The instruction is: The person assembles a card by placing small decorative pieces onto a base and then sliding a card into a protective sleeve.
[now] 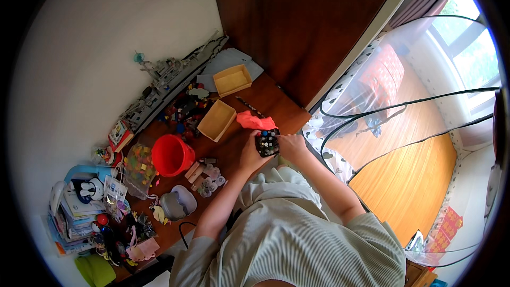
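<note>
My left hand grips the left side of a small black container in front of my body. Several round ends, possibly of pens or markers, fill it, among them a blue one, a red one and pale or clear ones. At the container's right rim are the curled fingers of my right hand; their tips are too small to make out clearly. Just beyond the container, a crumpled coral-pink cloth lies on the wooden desk. A dark patterned strip rests behind the cloth.
Two shallow cardboard trays and a red bucket stand left of my hands. A grey brick-built ship runs along the wall. Loose toy bricks, a bag of colourful pieces and a grey dish crowd the desk. A mesh tent stands right.
</note>
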Motion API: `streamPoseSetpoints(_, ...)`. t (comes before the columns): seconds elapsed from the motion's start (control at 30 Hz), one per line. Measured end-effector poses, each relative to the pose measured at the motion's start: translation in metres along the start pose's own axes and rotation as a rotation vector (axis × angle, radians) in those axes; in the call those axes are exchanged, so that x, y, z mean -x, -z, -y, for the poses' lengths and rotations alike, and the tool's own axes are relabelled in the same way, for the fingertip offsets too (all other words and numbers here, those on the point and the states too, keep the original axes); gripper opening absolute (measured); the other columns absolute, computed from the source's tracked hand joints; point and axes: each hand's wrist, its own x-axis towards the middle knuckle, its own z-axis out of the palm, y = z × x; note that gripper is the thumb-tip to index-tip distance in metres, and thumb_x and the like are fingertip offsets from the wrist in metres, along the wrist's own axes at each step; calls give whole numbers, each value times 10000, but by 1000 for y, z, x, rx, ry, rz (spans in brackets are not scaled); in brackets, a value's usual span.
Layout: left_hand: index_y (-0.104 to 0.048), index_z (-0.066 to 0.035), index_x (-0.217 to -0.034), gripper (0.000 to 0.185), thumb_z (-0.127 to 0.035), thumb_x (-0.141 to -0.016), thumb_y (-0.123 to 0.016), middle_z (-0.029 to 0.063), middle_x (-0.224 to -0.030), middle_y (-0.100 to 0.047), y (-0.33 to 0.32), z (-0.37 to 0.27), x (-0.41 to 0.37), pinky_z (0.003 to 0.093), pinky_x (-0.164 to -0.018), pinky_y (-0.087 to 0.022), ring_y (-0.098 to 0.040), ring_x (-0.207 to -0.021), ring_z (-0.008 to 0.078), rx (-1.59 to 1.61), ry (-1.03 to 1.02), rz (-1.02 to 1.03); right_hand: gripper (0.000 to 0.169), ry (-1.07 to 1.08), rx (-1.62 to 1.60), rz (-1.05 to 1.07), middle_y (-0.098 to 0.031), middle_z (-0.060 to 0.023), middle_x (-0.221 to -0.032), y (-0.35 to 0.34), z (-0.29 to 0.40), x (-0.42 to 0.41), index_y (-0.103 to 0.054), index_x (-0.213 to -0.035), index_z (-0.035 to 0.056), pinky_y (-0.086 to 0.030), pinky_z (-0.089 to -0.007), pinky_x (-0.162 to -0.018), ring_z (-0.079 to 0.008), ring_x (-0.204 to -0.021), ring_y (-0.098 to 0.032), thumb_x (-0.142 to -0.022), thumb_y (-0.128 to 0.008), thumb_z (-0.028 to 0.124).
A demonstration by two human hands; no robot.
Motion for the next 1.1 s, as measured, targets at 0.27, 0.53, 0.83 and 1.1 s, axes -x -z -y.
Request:
streamPoseSetpoints(0.27, -336, -87, -1232, 840, -296, -600, -848, 170, -1127, -567, -3, 6, 0, 401, -840, -476, -583, -1032, 333, 3, 4, 7, 136, 87, 128, -102, -680, -84, -758, -5, -3, -3, -637, -864, 76, -517, -348, -568, -246, -686, -674, -806, -533, 142)
streamPoseSetpoints(0.53, -341, -74, -1225, 841, -305, -596, -849, 171, -1124, -570, -3, 4, 0, 400, -839, -476, -585, -1030, 327, 4, 27, -6, 289, 105, 22, 41, -673, -127, -789, -7, -14, -3, -610, -1018, 100, -524, -392, -593, -293, -728, -668, -739, -545, 130)
streamPoseSetpoints(0.83, -349, -68, -1211, 824, -303, -595, -843, 178, -1110, -575, -1, 9, -2, 403, -857, -466, -582, -1028, 331, 17, 4, 23, 278, 46, 39, -32, -667, -115, -804, -1, -7, 10, -594, -1013, 119, -520, -390, -584, -292, -722, -658, -742, -529, 114)
streamPoseSetpoints(1.1, -370, -59, -1233, 783, -214, -605, -812, 205, -1159, -528, 0, 21, 2, 430, -906, -434, -516, -1091, 380, 73, -82, 15, 251, 19, -471, -401, -645, -74, -904, 10, -20, 2, -587, -1035, 131, -520, -399, -634, -302, -761, -639, -793, -526, 105)
